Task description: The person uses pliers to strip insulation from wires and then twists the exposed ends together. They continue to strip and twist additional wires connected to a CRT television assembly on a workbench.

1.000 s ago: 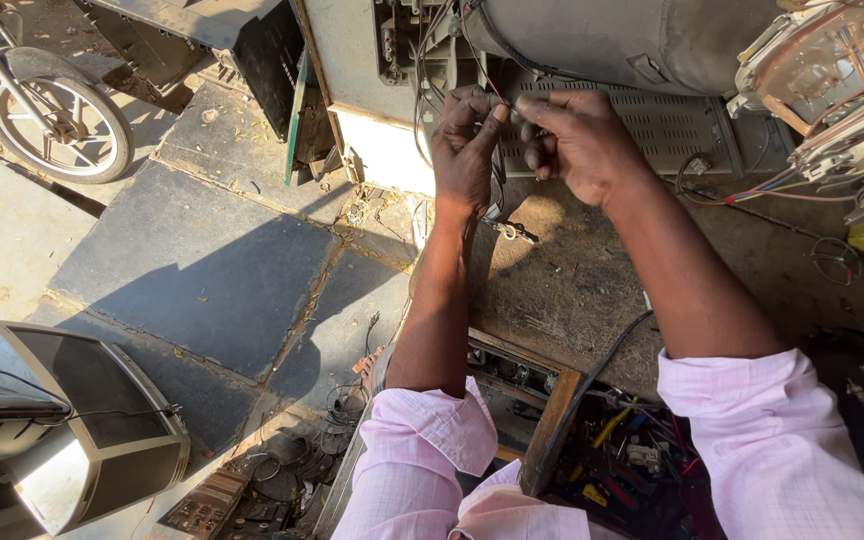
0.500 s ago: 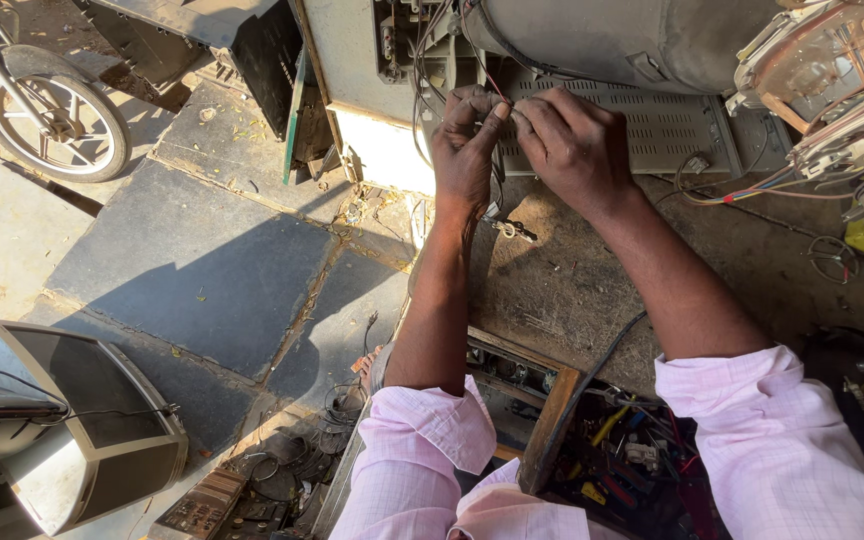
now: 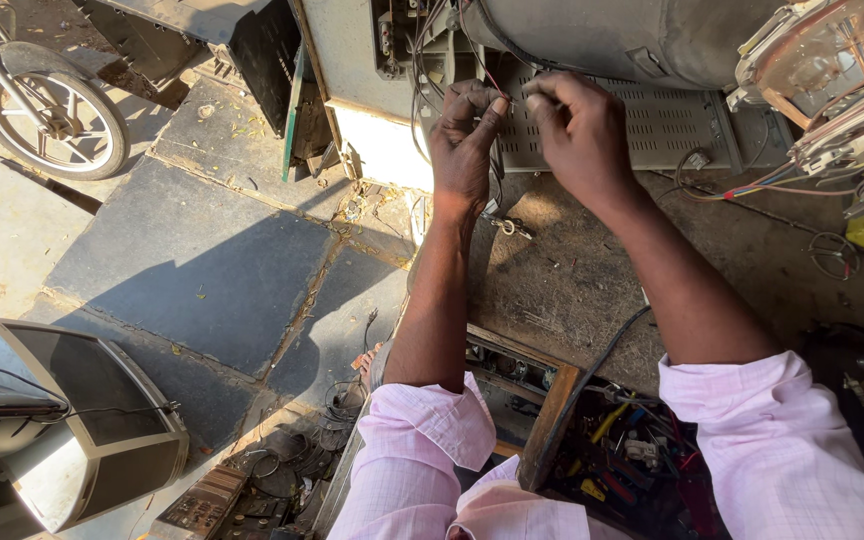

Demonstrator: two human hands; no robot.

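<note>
Head view, looking down: two bare forearms in rolled pink sleeves reach up the middle of the frame. The left hand [image 3: 464, 150] has its grip pinched together on a thin wire [image 3: 490, 78], at upper centre. The right hand [image 3: 580, 135], just beside it, has its fingertips closed on the same wire. Both hands hover over a perforated grey panel [image 3: 652, 125] of an opened television chassis [image 3: 602, 35] on a dusty desk [image 3: 572, 280]. At right lie copper coils [image 3: 832, 50]. At upper left stands a motorcycle wheel [image 3: 42, 120] on stone paving. A television casing [image 3: 62, 430] sits at lower left. A tray of small tools [image 3: 632, 460] is at the bottom, between the sleeves.
</note>
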